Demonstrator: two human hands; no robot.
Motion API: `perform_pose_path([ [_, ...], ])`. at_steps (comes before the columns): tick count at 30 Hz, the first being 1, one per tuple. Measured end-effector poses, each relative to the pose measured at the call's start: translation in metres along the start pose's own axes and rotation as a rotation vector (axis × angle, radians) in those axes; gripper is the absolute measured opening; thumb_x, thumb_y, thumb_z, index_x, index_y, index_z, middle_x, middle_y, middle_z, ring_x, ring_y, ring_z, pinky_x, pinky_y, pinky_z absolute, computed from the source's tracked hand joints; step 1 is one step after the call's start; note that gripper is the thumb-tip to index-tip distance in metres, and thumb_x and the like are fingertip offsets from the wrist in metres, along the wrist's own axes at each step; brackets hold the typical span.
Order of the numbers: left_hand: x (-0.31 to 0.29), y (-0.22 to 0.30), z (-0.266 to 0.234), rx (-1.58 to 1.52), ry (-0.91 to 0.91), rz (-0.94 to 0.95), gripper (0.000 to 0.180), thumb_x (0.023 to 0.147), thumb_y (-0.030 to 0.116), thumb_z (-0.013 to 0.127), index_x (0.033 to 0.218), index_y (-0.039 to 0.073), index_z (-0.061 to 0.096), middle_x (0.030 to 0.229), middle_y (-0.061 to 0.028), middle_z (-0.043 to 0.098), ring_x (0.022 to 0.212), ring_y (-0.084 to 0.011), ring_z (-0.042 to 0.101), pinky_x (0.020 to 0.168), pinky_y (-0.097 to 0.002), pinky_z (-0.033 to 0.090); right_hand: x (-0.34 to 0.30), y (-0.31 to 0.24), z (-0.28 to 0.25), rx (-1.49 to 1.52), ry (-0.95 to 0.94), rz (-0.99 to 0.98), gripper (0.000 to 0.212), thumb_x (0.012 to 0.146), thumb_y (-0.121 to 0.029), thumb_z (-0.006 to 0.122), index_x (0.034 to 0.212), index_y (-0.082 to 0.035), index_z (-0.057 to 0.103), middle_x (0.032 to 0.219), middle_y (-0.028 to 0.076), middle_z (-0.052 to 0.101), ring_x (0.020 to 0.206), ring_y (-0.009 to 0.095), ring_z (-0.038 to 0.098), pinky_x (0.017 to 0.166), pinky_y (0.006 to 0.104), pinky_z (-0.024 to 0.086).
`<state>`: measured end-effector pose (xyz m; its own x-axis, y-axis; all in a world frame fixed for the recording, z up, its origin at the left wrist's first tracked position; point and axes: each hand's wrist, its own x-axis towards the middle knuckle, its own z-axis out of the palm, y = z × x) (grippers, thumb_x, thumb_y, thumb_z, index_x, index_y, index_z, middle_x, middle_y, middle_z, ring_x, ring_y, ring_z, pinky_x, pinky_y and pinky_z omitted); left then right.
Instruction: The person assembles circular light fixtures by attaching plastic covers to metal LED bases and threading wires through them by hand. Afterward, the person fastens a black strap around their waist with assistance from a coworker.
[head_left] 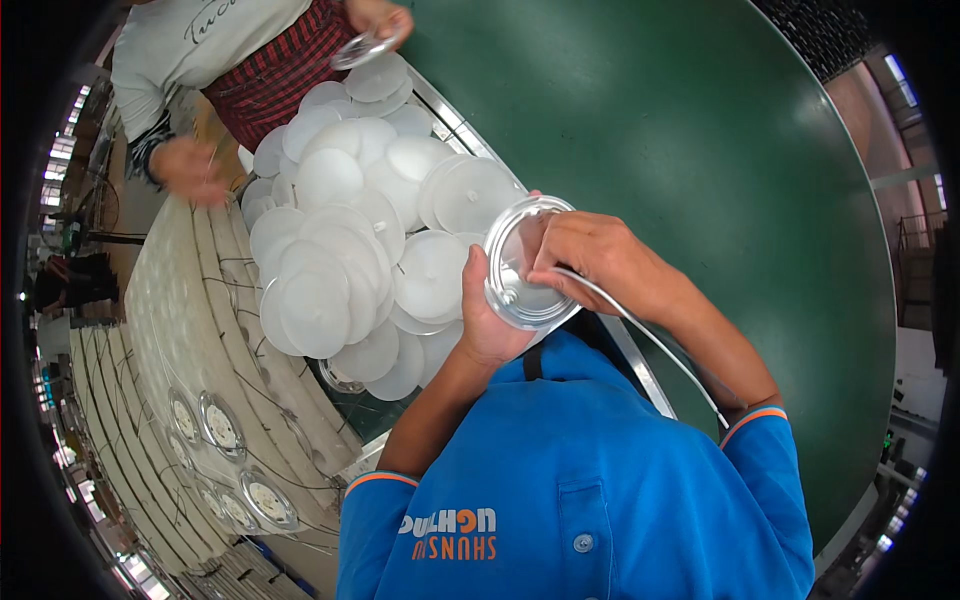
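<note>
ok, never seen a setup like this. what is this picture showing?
No robot: it's a person's bare hands, filmed looking down from a fisheye camera on their head, so straight edges bend. The left hand holds a round silver part. The right hand reaches into it; a white cable trails from its fingers, though the exact grip is hidden. Whitish discs lie piled to the left, beside a green tabletop. A co-worker stands upper left.

overlapping white discs [345, 250] lie heaped on a green surface [364, 414]; silver-rimmed fixtures [222, 427] lie on pale padding [172, 300].
</note>
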<state>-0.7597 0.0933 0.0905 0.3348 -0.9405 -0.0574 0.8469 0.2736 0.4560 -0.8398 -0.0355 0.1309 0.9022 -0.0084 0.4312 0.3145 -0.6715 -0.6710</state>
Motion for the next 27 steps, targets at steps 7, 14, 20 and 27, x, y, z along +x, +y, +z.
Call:
perform_pose_path([
  [7,0.007,0.002,-0.022,-0.069,0.095,0.022,0.074,0.084,0.062,0.027,0.133,0.008,0.032,0.13,-0.0121,0.04,0.119,-0.0253,0.039,0.1,-0.0383,0.031,-0.004,-0.007,0.039,0.056,0.362,0.302,0.012,0.073,-0.004,0.066,0.079,-0.002,0.055,0.073,0.01,0.056,0.062,0.023,0.055,0.054,0.0316,0.043],
  [14,0.003,0.017,-0.034,-0.237,-0.013,-0.243,0.088,0.074,0.076,0.029,0.136,0.013,0.027,0.133,-0.0193,0.035,0.114,-0.0532,0.036,0.075,-0.0641,0.045,-0.005,0.015,-0.015,-0.027,0.302,0.377,0.032,0.073,-0.006,0.065,0.104,-0.002,0.057,0.088,0.009,0.058,0.083,0.019,0.054,0.07,0.0271,0.044],
  [20,-0.002,0.013,-0.021,-0.257,-0.104,-0.259,0.074,0.085,0.064,0.023,0.132,0.007,0.032,0.123,-0.0196,0.045,0.107,-0.0402,0.05,0.079,-0.0532,0.048,0.003,0.021,0.023,0.399,0.19,0.635,0.022,0.079,-0.014,0.063,0.095,0.001,0.06,0.082,0.006,0.057,0.067,0.012,0.054,0.06,0.0257,0.044],
  [27,-0.006,-0.009,-0.021,0.237,0.337,0.36,0.032,0.095,0.018,0.038,0.12,-0.002,0.04,0.114,-0.0123,0.051,0.104,-0.0198,0.052,0.091,-0.0342,0.042,0.006,0.024,0.041,0.282,0.511,0.488,0.019,0.085,-0.008,0.054,0.101,-0.001,0.061,0.069,0.004,0.046,0.062,0.011,0.044,0.055,0.0245,0.036],
])
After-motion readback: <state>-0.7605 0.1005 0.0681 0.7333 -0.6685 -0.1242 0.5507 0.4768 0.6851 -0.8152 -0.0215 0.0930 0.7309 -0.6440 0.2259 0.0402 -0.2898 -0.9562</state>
